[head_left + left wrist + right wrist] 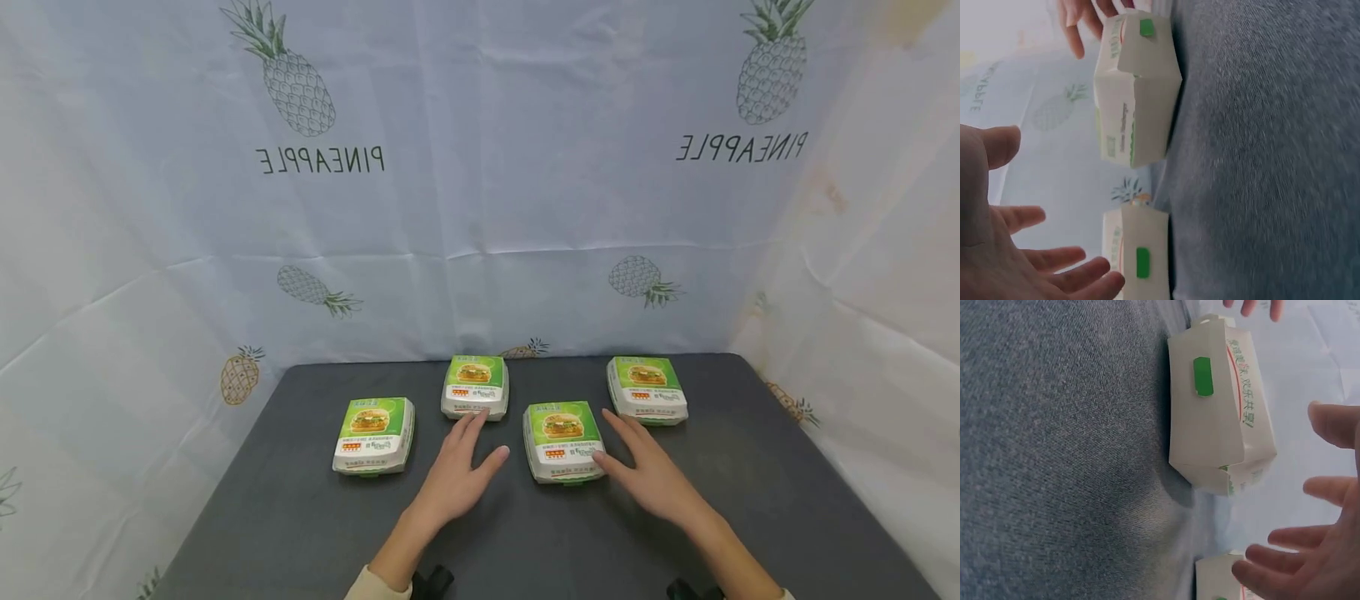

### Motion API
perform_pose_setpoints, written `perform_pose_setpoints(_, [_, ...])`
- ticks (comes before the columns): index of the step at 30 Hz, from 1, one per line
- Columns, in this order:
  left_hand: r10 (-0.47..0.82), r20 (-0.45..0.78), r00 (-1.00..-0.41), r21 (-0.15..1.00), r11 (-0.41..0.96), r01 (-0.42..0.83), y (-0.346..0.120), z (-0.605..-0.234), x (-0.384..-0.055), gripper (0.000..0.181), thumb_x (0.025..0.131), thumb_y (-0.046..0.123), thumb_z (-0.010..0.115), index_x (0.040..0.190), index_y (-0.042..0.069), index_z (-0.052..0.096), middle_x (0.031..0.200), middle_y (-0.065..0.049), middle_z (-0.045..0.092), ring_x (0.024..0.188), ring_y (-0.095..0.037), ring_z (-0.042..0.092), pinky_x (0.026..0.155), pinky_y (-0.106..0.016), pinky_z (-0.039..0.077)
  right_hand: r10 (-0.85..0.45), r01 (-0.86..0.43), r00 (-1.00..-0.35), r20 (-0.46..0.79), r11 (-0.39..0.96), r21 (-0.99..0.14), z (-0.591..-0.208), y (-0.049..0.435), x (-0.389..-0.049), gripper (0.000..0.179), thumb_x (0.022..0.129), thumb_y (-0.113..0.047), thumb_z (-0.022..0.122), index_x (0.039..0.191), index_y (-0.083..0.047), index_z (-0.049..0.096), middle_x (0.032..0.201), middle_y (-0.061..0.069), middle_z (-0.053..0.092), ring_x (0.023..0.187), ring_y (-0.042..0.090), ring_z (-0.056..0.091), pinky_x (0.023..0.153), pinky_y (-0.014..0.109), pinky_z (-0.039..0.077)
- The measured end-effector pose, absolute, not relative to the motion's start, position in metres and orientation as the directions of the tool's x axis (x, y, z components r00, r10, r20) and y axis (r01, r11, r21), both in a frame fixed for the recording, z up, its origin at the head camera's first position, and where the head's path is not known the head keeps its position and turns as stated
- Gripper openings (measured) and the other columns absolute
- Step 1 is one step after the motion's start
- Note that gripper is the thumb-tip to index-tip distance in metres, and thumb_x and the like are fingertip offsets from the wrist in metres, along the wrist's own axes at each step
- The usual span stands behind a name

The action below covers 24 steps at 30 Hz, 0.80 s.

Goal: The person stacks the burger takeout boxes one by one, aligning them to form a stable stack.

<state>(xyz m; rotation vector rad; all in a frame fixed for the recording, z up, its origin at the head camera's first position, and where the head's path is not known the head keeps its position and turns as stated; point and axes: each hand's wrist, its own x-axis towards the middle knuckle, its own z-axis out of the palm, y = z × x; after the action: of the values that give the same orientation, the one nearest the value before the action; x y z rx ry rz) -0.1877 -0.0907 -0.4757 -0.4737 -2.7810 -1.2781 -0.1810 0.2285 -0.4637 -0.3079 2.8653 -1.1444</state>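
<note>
Burger box (562,440) sits between left hand (453,475) and right hand (652,475), both unclenched, fingers extended.

4 burger boxes (372,436) are white, their green-and-white tops (476,382) printed with burgers (562,426), their tabs (1203,377) green. The tabletop (285,529) is dark grey; the white backdrop cloth (517,200) bears grey and orange pineapples (300,93).

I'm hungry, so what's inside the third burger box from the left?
That burger box is closed, so anything inside is hidden. You can see only its outside, with a burger picture on top.
</note>
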Motion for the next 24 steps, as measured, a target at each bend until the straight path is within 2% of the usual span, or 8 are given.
perform_pose_setpoints(3, [0.285, 0.158, -0.946, 0.761, 0.575, 0.3, -0.087, -0.478, -0.191, 0.074, 0.102, 0.06, 0.05, 0.161, 0.019, 0.033, 0.162, -0.017, 0.028, 0.147, -0.042, 0.03, 0.109, -0.068, 0.032, -0.209, -0.159, -0.978, 0.028, 0.648, -0.745, -0.467, 0.229, -0.186, 0.078, 0.101, -0.055, 0.056, 0.162, -0.014, 0.028, 0.164, 0.027, 0.019, 0.147, 0.052, 0.022, 0.106, 0.073, 0.032])
perform_pose_setpoints(7, [0.317, 0.14, -0.938, 0.804, 0.516, 0.294, -0.081, -0.481, -0.197, 0.073, 0.103, 0.058, 0.05, 0.16, 0.016, 0.033, 0.163, -0.015, 0.028, 0.148, -0.038, 0.031, 0.112, -0.065, 0.032, -0.214, -0.134, -0.977, 0.006, 0.592, -0.794, -0.47, 0.229, -0.192, 0.077, 0.101, -0.052, 0.058, 0.161, -0.014, 0.03, 0.162, 0.025, 0.025, 0.144, 0.05, 0.031, 0.107, 0.066, 0.037])
perform_pose_setpoints(14, [0.357, 0.09, -0.93, 0.878, 0.411, 0.243, -0.065, -0.485, -0.207, 0.069, 0.105, 0.049, 0.054, 0.161, 0.016, 0.032, 0.163, -0.014, 0.027, 0.147, -0.035, 0.034, 0.11, -0.054, 0.042, -0.2, -0.047, -0.977, -0.071, 0.529, -0.847, -0.474, 0.232, -0.2, 0.074, 0.101, -0.047, 0.062, 0.161, -0.016, 0.032, 0.161, 0.023, 0.03, 0.141, 0.048, 0.038, 0.102, 0.057, 0.047])
perform_pose_setpoints(17, [0.365, 0.07, -0.928, 0.894, 0.389, 0.22, -0.058, -0.486, -0.211, 0.068, 0.105, 0.045, 0.055, 0.161, 0.014, 0.032, 0.162, -0.017, 0.027, 0.143, -0.039, 0.037, 0.106, -0.056, 0.045, -0.23, -0.058, -0.971, -0.06, 0.475, -0.878, -0.474, 0.233, -0.202, 0.072, 0.102, -0.041, 0.063, 0.161, -0.013, 0.032, 0.161, 0.024, 0.03, 0.142, 0.048, 0.037, 0.101, 0.053, 0.05])
perform_pose_setpoints(24, [0.38, 0.026, -0.925, 0.908, 0.377, 0.18, -0.047, -0.492, -0.217, 0.065, 0.105, 0.043, 0.056, 0.161, 0.02, 0.032, 0.159, -0.018, 0.033, 0.137, -0.04, 0.044, 0.098, -0.06, 0.045, -0.267, -0.032, -0.961, -0.076, 0.377, -0.925, -0.478, 0.234, -0.207, 0.07, 0.102, -0.034, 0.064, 0.16, -0.011, 0.032, 0.16, 0.028, 0.027, 0.143, 0.05, 0.033, 0.098, 0.048, 0.053])
